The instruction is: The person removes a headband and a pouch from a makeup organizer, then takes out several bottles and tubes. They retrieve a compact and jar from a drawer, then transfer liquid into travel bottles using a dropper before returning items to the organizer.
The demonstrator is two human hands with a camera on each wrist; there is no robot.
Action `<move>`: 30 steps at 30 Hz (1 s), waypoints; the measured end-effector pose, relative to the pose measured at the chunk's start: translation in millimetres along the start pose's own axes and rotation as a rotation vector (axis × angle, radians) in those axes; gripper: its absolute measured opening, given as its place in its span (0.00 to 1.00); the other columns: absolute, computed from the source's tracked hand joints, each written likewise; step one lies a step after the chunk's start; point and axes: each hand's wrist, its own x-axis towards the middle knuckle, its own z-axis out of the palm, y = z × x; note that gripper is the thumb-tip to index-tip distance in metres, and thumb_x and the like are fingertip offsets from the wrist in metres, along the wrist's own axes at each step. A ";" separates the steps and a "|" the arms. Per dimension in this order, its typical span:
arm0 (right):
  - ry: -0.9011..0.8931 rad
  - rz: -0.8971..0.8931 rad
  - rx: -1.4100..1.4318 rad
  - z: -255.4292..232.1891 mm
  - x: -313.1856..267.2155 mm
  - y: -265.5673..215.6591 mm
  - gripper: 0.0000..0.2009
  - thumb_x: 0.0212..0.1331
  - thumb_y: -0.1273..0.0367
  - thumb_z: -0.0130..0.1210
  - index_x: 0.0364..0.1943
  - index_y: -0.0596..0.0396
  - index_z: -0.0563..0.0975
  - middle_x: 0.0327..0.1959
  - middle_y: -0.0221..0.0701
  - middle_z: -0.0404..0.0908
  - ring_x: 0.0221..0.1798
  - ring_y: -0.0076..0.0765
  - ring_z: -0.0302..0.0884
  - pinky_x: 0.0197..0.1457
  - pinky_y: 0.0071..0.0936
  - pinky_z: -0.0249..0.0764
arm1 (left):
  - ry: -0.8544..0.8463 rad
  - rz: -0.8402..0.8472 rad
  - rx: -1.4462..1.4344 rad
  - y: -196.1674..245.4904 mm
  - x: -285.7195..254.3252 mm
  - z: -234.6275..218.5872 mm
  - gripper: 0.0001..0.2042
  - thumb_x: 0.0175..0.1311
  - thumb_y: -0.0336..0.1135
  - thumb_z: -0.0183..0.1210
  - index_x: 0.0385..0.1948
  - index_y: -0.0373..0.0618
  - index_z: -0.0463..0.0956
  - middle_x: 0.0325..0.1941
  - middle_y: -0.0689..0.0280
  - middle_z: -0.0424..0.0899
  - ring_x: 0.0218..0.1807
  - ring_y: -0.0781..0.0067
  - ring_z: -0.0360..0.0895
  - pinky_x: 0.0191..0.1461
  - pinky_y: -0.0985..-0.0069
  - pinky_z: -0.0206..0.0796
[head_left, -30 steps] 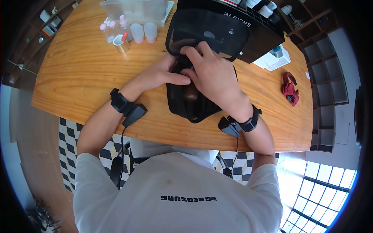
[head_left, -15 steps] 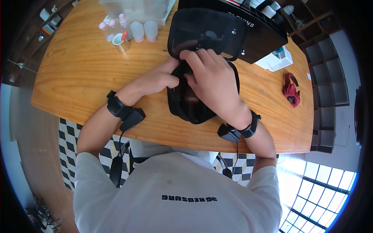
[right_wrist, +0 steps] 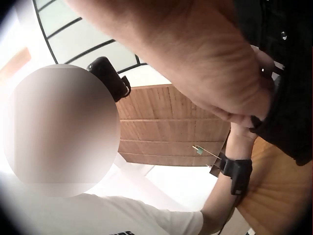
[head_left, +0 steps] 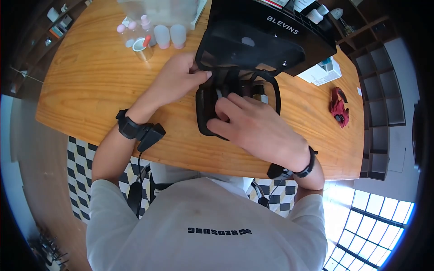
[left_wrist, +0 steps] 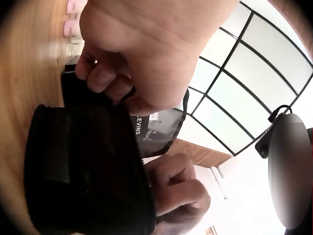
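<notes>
A black zip case (head_left: 203, 118) stands on the table with its see-through lid (head_left: 253, 50) raised at the back. At its back left corner my left hand (head_left: 174, 81) pinches the edge between thumb and curled fingers; the left wrist view shows this hand (left_wrist: 146, 54) above the case (left_wrist: 88, 171). My right hand (head_left: 260, 128) reaches over the front right with bent fingers inside; its fingertips and anything between them are hidden. A dark-capped bottle (head_left: 259, 91) lies inside at the right, and a small pale item (head_left: 219, 93) shows beside the right fingers.
Pink-capped bottles (head_left: 146, 23), two frosted cups (head_left: 178, 36) and a metal cup (head_left: 143, 50) stand back left, before a translucent bag (head_left: 158, 11). Behind the lid is a black organizer (head_left: 312, 43), with a white box (head_left: 320, 72) beside it. Red cloth (head_left: 338, 107) lies right.
My right hand has moved down and toward the front of the case, uncovering the bottle inside. My left hand has shifted left and up to the case's back corner. The lid leans farther back.
</notes>
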 end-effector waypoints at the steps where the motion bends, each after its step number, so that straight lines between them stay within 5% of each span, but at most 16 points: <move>1: 0.000 0.003 0.001 7.6 -1.6 1.3 0.09 0.52 0.72 0.58 0.39 0.52 0.80 0.40 0.32 0.74 0.47 0.38 0.77 0.45 0.30 0.78 | -0.003 0.000 0.000 -5.2 0.2 2.9 0.08 0.71 0.31 0.62 0.42 0.36 0.81 0.29 0.74 0.79 0.29 0.89 0.68 0.30 0.83 0.57; 4: -0.022 0.082 -0.018 14.6 -4.5 8.3 0.13 0.49 0.73 0.61 0.42 0.52 0.81 0.41 0.33 0.74 0.50 0.40 0.78 0.46 0.30 0.79 | 0.055 0.079 -0.161 -12.0 3.1 4.0 0.07 0.69 0.31 0.63 0.40 0.36 0.82 0.26 0.74 0.77 0.28 0.87 0.68 0.30 0.82 0.57; 6: -0.067 -0.037 0.144 -9.4 -12.5 20.5 0.17 0.45 0.76 0.63 0.44 0.52 0.82 0.44 0.34 0.78 0.49 0.43 0.79 0.46 0.30 0.79 | -0.013 0.022 -0.231 -8.9 3.5 -3.0 0.09 0.66 0.27 0.60 0.44 0.35 0.83 0.22 0.71 0.78 0.25 0.86 0.69 0.28 0.80 0.57; 10: 0.368 -0.076 0.374 -64.9 -46.4 48.0 0.17 0.39 0.85 0.53 0.36 0.57 0.82 0.31 0.34 0.79 0.36 0.41 0.75 0.40 0.29 0.72 | -0.032 0.133 -0.304 -8.5 4.5 -1.8 0.15 0.64 0.33 0.57 0.46 0.35 0.86 0.21 0.69 0.76 0.25 0.85 0.67 0.30 0.80 0.55; 12: 0.680 -0.131 0.543 -63.7 -75.2 73.9 0.14 0.40 0.83 0.50 0.33 0.60 0.81 0.28 0.31 0.77 0.34 0.34 0.73 0.39 0.26 0.67 | -0.143 0.311 -0.354 -7.7 5.6 -8.0 0.22 0.61 0.43 0.53 0.42 0.33 0.88 0.19 0.68 0.72 0.23 0.82 0.62 0.30 0.79 0.52; 13: 0.685 -0.129 0.537 -54.5 -81.1 85.4 0.14 0.40 0.83 0.50 0.33 0.60 0.81 0.28 0.31 0.77 0.34 0.34 0.73 0.39 0.26 0.67 | -0.149 0.315 -0.351 -10.2 6.2 -11.6 0.22 0.61 0.43 0.53 0.42 0.33 0.88 0.19 0.68 0.72 0.23 0.82 0.62 0.30 0.79 0.52; 15: 0.888 0.098 0.803 -30.3 -89.7 106.9 0.09 0.54 0.79 0.49 0.35 0.60 0.81 0.31 0.30 0.79 0.36 0.27 0.74 0.39 0.23 0.66 | -0.318 0.377 -0.397 -19.0 7.9 -17.6 0.26 0.57 0.49 0.51 0.33 0.30 0.87 0.19 0.67 0.67 0.23 0.79 0.59 0.30 0.77 0.49; 17: 0.747 0.528 0.951 7.1 -88.4 116.0 0.12 0.70 0.69 0.46 0.43 0.58 0.81 0.36 0.29 0.80 0.40 0.24 0.74 0.44 0.23 0.68 | -0.316 0.360 -0.442 -20.8 9.6 -12.5 0.26 0.62 0.49 0.51 0.35 0.28 0.86 0.21 0.67 0.67 0.25 0.79 0.58 0.31 0.76 0.47; 19: 0.645 0.689 0.974 38.7 -74.4 109.1 0.18 0.77 0.60 0.44 0.57 0.57 0.79 0.46 0.29 0.81 0.49 0.24 0.75 0.53 0.23 0.71 | -0.029 0.309 -0.569 -25.5 15.0 -1.9 0.28 0.68 0.52 0.50 0.44 0.29 0.83 0.25 0.69 0.68 0.30 0.79 0.62 0.36 0.76 0.50; 20: 0.664 0.689 0.977 49.2 -70.8 106.9 0.18 0.77 0.60 0.44 0.57 0.57 0.79 0.46 0.29 0.81 0.49 0.24 0.75 0.53 0.23 0.71 | -0.049 0.266 -0.537 -37.2 19.2 -4.1 0.31 0.74 0.57 0.46 0.53 0.31 0.79 0.36 0.66 0.76 0.42 0.75 0.70 0.48 0.74 0.61; 22: 0.594 0.632 1.511 65.5 -68.7 98.5 0.23 0.76 0.58 0.45 0.67 0.57 0.74 0.57 0.31 0.80 0.61 0.28 0.75 0.65 0.25 0.70 | -0.046 0.236 -0.522 -18.5 19.8 12.8 0.32 0.75 0.60 0.44 0.53 0.32 0.79 0.45 0.63 0.78 0.50 0.72 0.72 0.56 0.72 0.63; 24: 0.589 0.573 1.575 67.4 -67.8 95.4 0.24 0.76 0.59 0.45 0.69 0.57 0.72 0.61 0.33 0.79 0.64 0.30 0.74 0.69 0.26 0.68 | -0.044 0.206 -0.519 -12.0 15.2 25.0 0.34 0.76 0.62 0.43 0.54 0.34 0.79 0.54 0.60 0.79 0.57 0.69 0.74 0.63 0.69 0.65; 26: 0.496 0.480 1.671 69.2 -72.8 100.3 0.25 0.76 0.59 0.45 0.70 0.56 0.71 0.68 0.38 0.75 0.71 0.35 0.72 0.76 0.30 0.64 | -0.248 0.192 -0.509 -16.6 14.2 28.7 0.36 0.76 0.66 0.40 0.53 0.35 0.80 0.68 0.57 0.73 0.67 0.64 0.71 0.73 0.66 0.61; 30: 0.481 0.337 1.736 79.4 -76.6 105.2 0.24 0.76 0.60 0.44 0.70 0.57 0.71 0.68 0.39 0.75 0.71 0.35 0.72 0.76 0.30 0.64 | -0.336 0.178 -0.490 -24.4 17.8 23.9 0.37 0.74 0.68 0.43 0.53 0.36 0.80 0.69 0.56 0.71 0.68 0.61 0.71 0.73 0.65 0.61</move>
